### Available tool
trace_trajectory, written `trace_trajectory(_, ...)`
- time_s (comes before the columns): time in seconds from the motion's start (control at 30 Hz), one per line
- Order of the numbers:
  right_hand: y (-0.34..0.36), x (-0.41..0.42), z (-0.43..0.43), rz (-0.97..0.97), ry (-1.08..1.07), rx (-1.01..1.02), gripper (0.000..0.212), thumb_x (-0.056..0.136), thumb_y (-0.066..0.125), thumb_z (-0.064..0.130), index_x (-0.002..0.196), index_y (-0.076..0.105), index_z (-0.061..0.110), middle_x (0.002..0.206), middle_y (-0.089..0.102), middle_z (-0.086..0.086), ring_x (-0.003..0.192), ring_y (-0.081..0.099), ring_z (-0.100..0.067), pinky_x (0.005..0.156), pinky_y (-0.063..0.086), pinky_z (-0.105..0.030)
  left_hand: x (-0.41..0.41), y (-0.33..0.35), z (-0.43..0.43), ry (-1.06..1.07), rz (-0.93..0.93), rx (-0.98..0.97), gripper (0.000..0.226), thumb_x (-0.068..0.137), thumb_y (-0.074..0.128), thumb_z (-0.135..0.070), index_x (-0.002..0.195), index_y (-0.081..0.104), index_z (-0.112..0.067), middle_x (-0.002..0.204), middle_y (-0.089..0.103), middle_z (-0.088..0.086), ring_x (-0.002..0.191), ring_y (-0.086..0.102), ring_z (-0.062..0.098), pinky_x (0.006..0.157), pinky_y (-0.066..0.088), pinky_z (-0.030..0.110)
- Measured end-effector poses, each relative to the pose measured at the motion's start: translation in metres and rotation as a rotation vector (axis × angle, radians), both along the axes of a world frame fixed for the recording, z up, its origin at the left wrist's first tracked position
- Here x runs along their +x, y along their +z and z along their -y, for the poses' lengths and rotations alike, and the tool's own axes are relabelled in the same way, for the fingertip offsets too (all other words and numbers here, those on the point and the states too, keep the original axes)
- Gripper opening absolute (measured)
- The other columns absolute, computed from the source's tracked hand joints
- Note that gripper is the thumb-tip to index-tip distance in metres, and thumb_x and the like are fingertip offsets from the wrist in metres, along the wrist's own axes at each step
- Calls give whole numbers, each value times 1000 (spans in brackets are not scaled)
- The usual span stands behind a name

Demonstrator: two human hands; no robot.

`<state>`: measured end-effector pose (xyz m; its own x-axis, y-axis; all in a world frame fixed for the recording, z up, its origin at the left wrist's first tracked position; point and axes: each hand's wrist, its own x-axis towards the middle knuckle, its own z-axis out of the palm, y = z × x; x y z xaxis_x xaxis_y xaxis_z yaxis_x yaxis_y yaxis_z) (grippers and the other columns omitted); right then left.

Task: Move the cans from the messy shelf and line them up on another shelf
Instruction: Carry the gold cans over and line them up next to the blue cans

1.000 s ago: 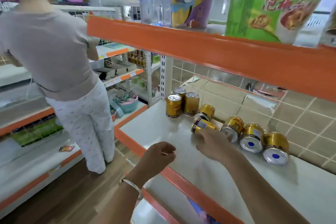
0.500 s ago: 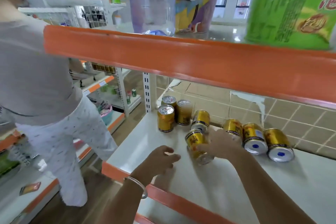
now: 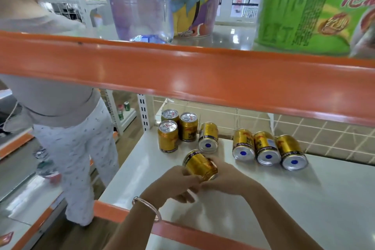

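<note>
1. Held can (image 3: 199,165): gold, tilted, above the white shelf (image 3: 304,199), grasped between both hands.
2. Left hand (image 3: 176,180) fingers wrap its near end; right hand (image 3: 225,178) cups it from beneath.
3. Beyond the hands: three upright cans (image 3: 168,136), one toppled can (image 3: 208,138).
4. Beyond the right hand: three cans lying side by side (image 3: 267,148).

— What do the hands hold?
— The left hand (image 3: 178,180) and right hand (image 3: 225,178) together grip one gold can (image 3: 199,165), tilted over the white shelf (image 3: 304,199).
— And the rest?
— Three upright cans (image 3: 178,128) stand at the back left, four lying cans (image 3: 265,148) beside them.
</note>
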<state>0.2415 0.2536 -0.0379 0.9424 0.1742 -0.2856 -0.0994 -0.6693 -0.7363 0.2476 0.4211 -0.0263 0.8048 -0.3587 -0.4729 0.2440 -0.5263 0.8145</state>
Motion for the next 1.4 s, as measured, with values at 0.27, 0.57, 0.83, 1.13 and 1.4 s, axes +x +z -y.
trace_trajectory(0.27, 33, 5, 17, 126, 270, -274, 78, 62, 81, 9, 131, 48, 27, 127, 50, 0, 117, 47, -19, 97, 46, -38, 16, 8, 13, -339, 563, 318, 81, 60, 79, -34, 130, 37, -40, 125, 55, -8, 115, 54, 16, 95, 50, 36)
trace_trajectory(0.57, 29, 38, 56, 213, -409, -508, 73, 82, 59, 38, 145, 26, 25, 147, 34, -7, 135, 31, -31, 108, 31, -48, 6, -28, 17, -44, 327, 322, 62, 59, 76, -51, 106, 47, -24, 108, 55, 0, 99, 52, 18, 84, 51, 31)
trace_trajectory(0.83, 1, 28, 43, 261, -237, -857, 26, 82, 56, 22, 105, 60, 33, 131, 36, 2, 126, 31, -23, 103, 26, -46, 13, -35, 7, 1, 158, 529, 85, 72, 41, -80, 131, 39, -18, 121, 52, 6, 109, 54, 21, 94, 48, 36)
trace_trajectory(1.13, 8, 37, 47, 141, -331, -335, 65, 77, 64, 23, 137, 39, 22, 131, 42, -11, 120, 44, -29, 100, 40, -39, 32, -21, -2, 10, 36, 342, 67, 85, 43, -65, 122, 51, -9, 109, 56, 7, 99, 57, 20, 79, 47, 28)
trace_trajectory(1.4, 22, 22, 41, -225, -35, -603, 91, 67, 73, 48, 142, 23, 33, 122, 42, -4, 109, 48, -23, 89, 49, -33, 30, -20, -1, -96, -44, 281, 68, 73, 62, -64, 112, 58, -8, 97, 62, 6, 92, 67, 22, 78, 59, 32)
